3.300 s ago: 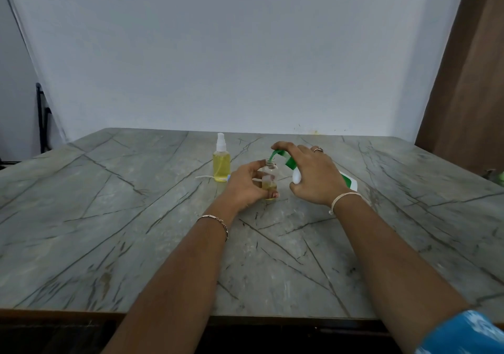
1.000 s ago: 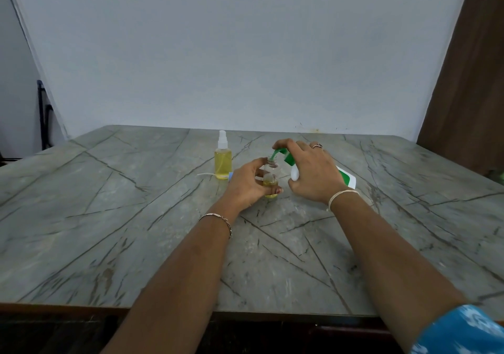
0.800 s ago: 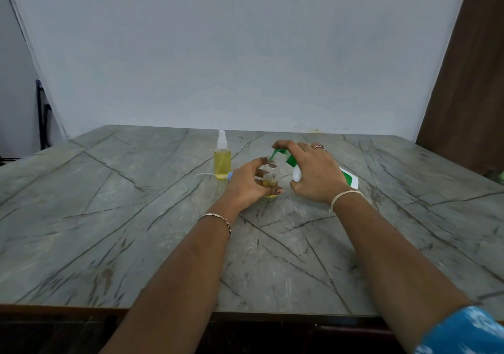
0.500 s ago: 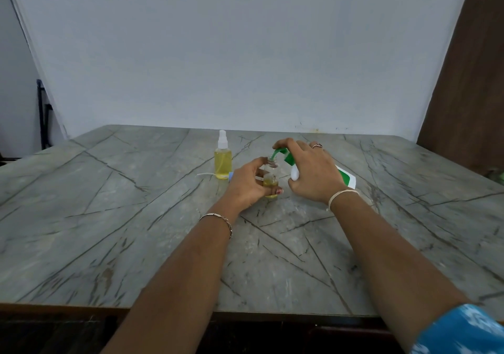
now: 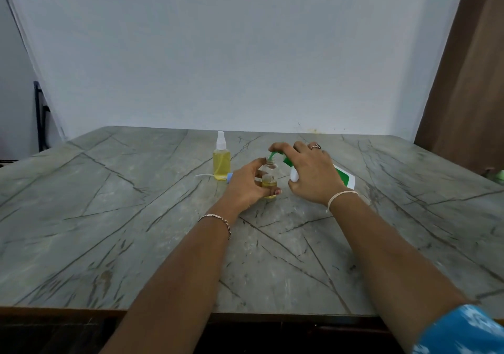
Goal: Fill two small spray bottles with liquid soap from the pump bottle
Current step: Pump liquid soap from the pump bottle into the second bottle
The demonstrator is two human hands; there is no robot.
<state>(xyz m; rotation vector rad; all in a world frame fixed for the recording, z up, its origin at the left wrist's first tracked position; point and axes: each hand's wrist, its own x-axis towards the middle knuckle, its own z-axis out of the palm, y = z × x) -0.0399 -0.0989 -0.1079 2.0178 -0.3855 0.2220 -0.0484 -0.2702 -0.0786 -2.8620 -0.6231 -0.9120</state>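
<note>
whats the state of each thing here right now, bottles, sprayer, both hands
full bottle, upright, sprayer on, yellow liquid up to the neck
open bottle, upright, uncapped, yellow liquid low in it
pump bottle, tilted, green nozzle at the open bottle's mouth
loose sprayer, lying on the table, off its bottle
left hand, holds the open bottle
right hand, grips the pump bottle, finger on its pump head
</note>
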